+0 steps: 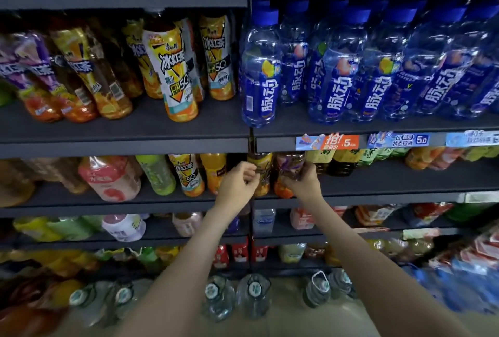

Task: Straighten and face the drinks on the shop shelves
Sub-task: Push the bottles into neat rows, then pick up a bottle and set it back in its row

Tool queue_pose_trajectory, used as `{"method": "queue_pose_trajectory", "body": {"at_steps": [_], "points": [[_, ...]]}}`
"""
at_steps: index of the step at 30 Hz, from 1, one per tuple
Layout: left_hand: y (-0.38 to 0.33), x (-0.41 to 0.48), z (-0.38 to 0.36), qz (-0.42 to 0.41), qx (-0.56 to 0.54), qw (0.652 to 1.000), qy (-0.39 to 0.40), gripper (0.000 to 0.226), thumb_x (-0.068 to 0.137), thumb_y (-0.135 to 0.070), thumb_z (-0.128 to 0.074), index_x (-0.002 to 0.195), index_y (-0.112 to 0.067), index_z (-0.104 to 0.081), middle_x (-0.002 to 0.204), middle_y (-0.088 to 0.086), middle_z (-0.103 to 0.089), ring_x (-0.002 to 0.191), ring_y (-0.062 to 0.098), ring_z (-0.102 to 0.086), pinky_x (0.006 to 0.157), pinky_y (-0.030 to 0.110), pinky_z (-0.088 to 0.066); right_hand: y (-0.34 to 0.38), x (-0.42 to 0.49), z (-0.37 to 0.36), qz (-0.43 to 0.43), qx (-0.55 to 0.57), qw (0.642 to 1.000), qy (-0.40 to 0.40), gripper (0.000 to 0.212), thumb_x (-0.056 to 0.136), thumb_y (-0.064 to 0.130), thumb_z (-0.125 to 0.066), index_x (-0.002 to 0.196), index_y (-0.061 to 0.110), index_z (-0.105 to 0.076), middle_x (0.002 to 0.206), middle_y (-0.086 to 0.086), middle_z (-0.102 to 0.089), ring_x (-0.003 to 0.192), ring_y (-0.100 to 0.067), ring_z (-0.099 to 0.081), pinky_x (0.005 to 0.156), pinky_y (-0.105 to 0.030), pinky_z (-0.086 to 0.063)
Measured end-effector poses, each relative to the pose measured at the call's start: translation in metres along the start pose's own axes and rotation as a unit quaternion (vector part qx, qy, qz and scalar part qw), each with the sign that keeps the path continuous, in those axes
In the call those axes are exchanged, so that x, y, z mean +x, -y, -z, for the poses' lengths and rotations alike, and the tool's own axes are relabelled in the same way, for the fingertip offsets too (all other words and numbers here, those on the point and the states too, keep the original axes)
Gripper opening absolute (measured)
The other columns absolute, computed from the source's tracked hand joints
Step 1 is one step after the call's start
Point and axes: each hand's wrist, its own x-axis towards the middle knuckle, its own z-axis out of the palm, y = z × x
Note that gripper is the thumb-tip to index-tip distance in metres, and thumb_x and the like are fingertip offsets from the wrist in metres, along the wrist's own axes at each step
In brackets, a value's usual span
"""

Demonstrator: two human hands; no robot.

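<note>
Shelves (121, 137) of dark metal carry drinks in two bays, and a person stands before them with both bare arms stretched forward to one middle shelf. The right hand (303, 184) is at the left end of the right bay. Its fingers are curled round a dark bottle with purple label (289, 165), which stands upright near the front edge of the shelf. The left hand (239, 184) reaches to a yellow-labelled bottle (263, 166) just beside it, close to the upright post (251, 139) between the bays. The fingers of this hand are curled against the left side of that bottle, but I cannot tell if they really grip it or only touch it.

One shelf higher, blue water bottles (260, 72) stand in rows in the right bay, most labels turned to the front, and the leftmost one is at the very front edge. In the left bay the iced tea bottles (175, 66) stand less regular: some appear tilted, and one stands more forward than the others. Price tags (340, 142) sit on the shelf edge under the blue bottles. On the floor, big clear water jugs (253, 293) stand in a row.
</note>
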Motion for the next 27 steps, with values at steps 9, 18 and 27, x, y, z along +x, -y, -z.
{"method": "queue_pose_trajectory", "body": {"at_steps": [9,18,27], "points": [[0.021,-0.019,-0.003,-0.011,0.027,0.999,0.033,0.019,0.090,-0.018,-0.060,0.109,-0.013,-0.059,0.103,-0.002,-0.063,0.090,0.005,-0.058,0.080,0.016,-0.048,-0.003,0.009,0.001,0.049,-0.008,0.999,-0.015,0.078,0.064,0.010,-0.083,0.130,0.009,-0.041,0.125,-0.008,-0.048,0.118,-0.022,-0.047,0.094,-0.027,-0.039],[0.010,-0.045,-0.033,0.031,0.000,0.980,0.195,0.059,0.080,-0.025,-0.070,0.133,-0.023,-0.044,0.133,0.001,-0.054,0.123,0.019,-0.050,0.092,0.024,-0.042,-0.005,-0.078,0.006,0.177,-0.062,0.981,0.046,0.068,0.060,0.020,-0.088,0.114,0.008,-0.048,0.102,-0.001,-0.048,0.099,-0.020,-0.055,0.078,-0.018,-0.041],[-0.015,-0.057,0.046,0.090,-0.119,0.988,0.046,0.026,0.073,-0.024,-0.078,0.094,-0.030,-0.063,0.079,-0.020,-0.066,0.079,0.000,-0.063,0.061,0.010,-0.044,0.088,-0.085,-0.006,0.208,0.011,0.961,0.181,0.070,0.063,0.029,-0.086,0.121,0.016,-0.050,0.111,0.006,-0.052,0.104,-0.006,-0.052,0.086,-0.014,-0.041]]}}
